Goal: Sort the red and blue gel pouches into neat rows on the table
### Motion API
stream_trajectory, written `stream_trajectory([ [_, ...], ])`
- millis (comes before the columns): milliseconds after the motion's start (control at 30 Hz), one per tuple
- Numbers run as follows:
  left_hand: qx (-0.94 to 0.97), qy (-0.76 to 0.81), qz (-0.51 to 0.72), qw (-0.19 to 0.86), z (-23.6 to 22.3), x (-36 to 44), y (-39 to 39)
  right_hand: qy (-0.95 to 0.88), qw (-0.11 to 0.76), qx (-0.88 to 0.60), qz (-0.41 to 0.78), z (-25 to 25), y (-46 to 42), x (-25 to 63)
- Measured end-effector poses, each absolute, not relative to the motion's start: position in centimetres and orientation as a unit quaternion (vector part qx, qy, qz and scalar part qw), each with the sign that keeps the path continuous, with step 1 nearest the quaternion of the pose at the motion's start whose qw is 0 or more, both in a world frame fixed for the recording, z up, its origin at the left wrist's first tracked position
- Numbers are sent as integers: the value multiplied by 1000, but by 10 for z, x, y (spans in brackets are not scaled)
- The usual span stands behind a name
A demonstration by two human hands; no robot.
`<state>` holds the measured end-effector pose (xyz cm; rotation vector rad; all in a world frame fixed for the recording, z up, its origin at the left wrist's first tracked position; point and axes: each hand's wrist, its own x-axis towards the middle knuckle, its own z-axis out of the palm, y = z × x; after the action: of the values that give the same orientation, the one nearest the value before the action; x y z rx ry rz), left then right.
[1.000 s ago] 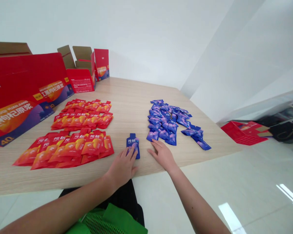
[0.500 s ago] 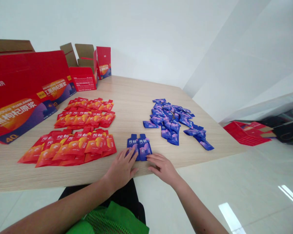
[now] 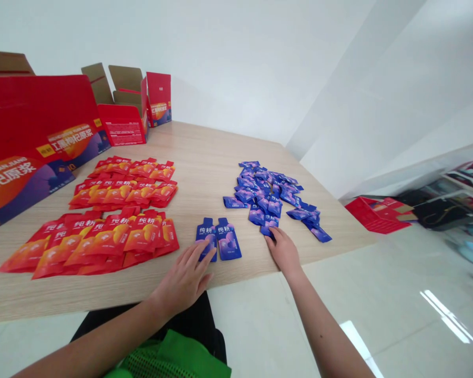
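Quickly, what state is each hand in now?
Left hand: open, holding nothing.
Right hand: fingertips at a blue sachet, cannot tell if gripping.

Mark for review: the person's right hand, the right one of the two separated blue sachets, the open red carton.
Right hand [image 3: 284, 253]: head view, on its back.
Blue sachet [image 3: 228, 241]: head view, on its middle.
Open red carton [image 3: 123, 125]: head view, on its front panel.

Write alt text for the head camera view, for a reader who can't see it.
The left hand rests its fingertips on one of two blue sachets lying side by side on a wooden table, while the right hand touches the edge of a loose pile of blue sachets. Rows of red sachets lie to the left, with red cartons beyond.
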<state>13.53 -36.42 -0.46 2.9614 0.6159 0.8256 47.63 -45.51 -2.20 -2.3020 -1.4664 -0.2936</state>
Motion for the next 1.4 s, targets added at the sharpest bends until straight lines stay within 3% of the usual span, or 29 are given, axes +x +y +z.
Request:
stream_trajectory([
  [333, 963, 162, 213, -11, -6, 140, -360, -630, 289, -719, -50, -34, -503, 446],
  [600, 968, 158, 195, -20, -13, 140, -360, -691, 273, -669, -19, -19, -471, 414],
  [900, 956, 156, 245, -39, -7, 139, -365, -619, 285, -725, -103, -1, -425, 469],
  [1100, 958, 162, 236, -33, -9, 138, -364, -611, 202, -761, -76, 0, -380, 470],
  [1200, 956, 167, 239, -26, -9, 137, -364, -605, 186, -769, -87, 1, -387, 470],
  [1400, 957, 166, 235, -37, -10, 139, -365, -676, 248, -692, -62, -1, -448, 474],
])
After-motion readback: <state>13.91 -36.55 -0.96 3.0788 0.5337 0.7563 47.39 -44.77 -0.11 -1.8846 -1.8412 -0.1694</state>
